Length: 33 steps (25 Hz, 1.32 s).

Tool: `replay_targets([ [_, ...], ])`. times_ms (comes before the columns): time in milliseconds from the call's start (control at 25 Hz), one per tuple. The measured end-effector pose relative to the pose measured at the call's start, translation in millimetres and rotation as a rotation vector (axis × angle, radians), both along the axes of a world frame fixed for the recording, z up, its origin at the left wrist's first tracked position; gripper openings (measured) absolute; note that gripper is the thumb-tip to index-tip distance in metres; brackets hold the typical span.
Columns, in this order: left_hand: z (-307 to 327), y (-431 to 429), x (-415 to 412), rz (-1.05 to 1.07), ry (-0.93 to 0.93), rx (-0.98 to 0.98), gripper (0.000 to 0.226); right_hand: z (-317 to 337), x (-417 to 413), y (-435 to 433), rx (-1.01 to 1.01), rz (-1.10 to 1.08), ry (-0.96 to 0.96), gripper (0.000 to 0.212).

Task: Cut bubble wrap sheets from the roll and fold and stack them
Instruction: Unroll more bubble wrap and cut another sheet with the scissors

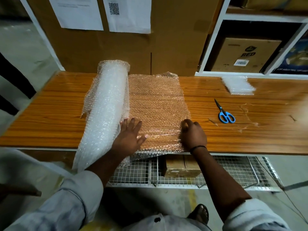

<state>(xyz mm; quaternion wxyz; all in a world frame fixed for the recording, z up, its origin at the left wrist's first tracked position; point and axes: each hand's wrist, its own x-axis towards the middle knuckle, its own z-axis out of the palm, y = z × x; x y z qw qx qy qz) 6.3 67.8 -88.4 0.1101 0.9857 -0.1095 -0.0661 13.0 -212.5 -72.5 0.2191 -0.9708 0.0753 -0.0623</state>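
The bubble wrap roll (106,104) lies on the wooden table (250,134), left of centre, its near end overhanging the front edge, and an unrolled sheet (156,100) spreads flat from it to the right. The left hand (130,135) presses on the sheet just beside the roll with fingers straight and spread, while the right hand (193,134) has its fingers curled, gripping the sheet's right edge near the table front. Further right lie blue-handled scissors (225,112), blades closed, and beyond them, near the back edge, a small stack of folded sheets (238,85)
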Motion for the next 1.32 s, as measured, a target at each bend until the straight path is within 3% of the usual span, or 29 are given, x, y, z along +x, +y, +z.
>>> replay_targets([
  [280,-0.7,37.1,5.2,0.058,0.098,-0.141,0.086,-7.1,-5.3,5.0,-0.092,-0.016,-0.043,0.018],
  [440,-1.1,9.5,5.6,0.02,-0.04,0.015,0.086,-3.3,1.3,-8.1,-0.065,-0.015,-0.071,0.024],
  [640,-3.2,-35.0,11.0,-0.112,-0.058,0.028,0.086,-4.6,36.6,-60.2,-0.203,-0.323,-0.184,0.042],
  [840,-20.5,-42.5,14.3,-0.149,-0.083,0.073,0.088,-15.2,66.8,-107.3,-0.264,-0.331,0.048,0.033],
  [1080,-24.2,-42.6,14.9,-0.149,-0.108,0.078,0.089,-15.5,63.6,-104.9,-0.267,-0.309,0.009,0.027],
  [1320,-24.6,-42.7,13.4,-0.15,-0.11,0.071,0.09,-16.0,48.4,-108.0,-0.213,-0.413,0.022,0.038],
])
